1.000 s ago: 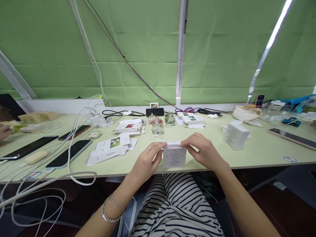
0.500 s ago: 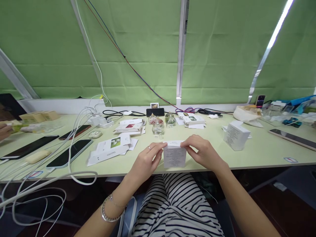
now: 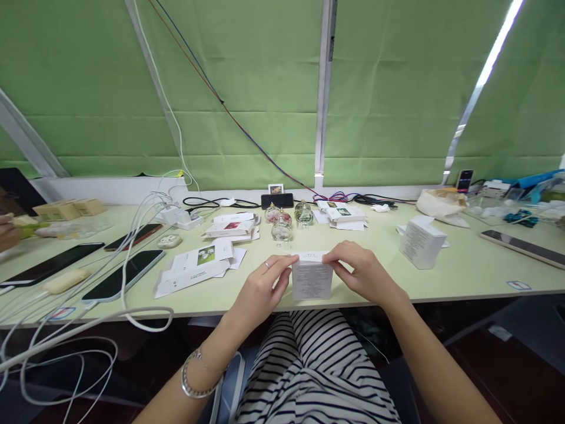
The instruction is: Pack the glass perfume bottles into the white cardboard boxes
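A small white cardboard box (image 3: pixel 312 281) with printed text on its near side stands upright at the table's front edge. My left hand (image 3: pixel 265 285) pinches its top left corner between thumb and fingers. At the top right corner, my right hand (image 3: pixel 362 271) grips the box the same way. Its top flap lies between my fingertips. Beyond the box stand several small glass jars (image 3: pixel 282 231), some with red or green contents. A second white box (image 3: pixel 422 242) stands to the right, and flattened white cartons (image 3: pixel 198 263) lie to the left.
More flat cartons (image 3: pixel 232 227) are stacked behind. Phones (image 3: pixel 123 275) and tangled white cables (image 3: pixel 132 247) cover the left side. A phone (image 3: pixel 277 201) leans at the back. On the right are a white bag (image 3: pixel 439 205) and another phone (image 3: pixel 525 247). Someone else's hand (image 3: pixel 7 231) shows at far left.
Both hands keep the same hold on the box, with hardly any movement. At the far left, the other person's hand has shifted slightly.
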{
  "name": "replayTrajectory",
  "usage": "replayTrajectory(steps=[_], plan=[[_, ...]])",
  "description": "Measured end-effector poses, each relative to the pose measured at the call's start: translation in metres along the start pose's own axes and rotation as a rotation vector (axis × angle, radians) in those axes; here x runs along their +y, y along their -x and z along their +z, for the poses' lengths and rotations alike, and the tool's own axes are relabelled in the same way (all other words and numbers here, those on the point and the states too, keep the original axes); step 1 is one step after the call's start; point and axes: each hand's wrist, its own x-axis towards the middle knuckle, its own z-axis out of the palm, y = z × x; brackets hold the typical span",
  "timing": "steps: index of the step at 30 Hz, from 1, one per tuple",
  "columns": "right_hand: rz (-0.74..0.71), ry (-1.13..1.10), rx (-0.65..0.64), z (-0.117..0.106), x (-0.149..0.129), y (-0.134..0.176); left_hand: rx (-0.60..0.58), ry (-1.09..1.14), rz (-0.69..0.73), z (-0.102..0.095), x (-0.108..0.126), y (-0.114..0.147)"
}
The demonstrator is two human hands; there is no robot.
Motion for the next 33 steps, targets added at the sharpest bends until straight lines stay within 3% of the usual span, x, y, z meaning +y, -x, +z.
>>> replayTrajectory(steps=[33], plan=[[0.01,0.003,-0.014,0.001,0.0018,0.0013,-0.019,0.017,-0.014,0.0002,0.0005,0.0002]])
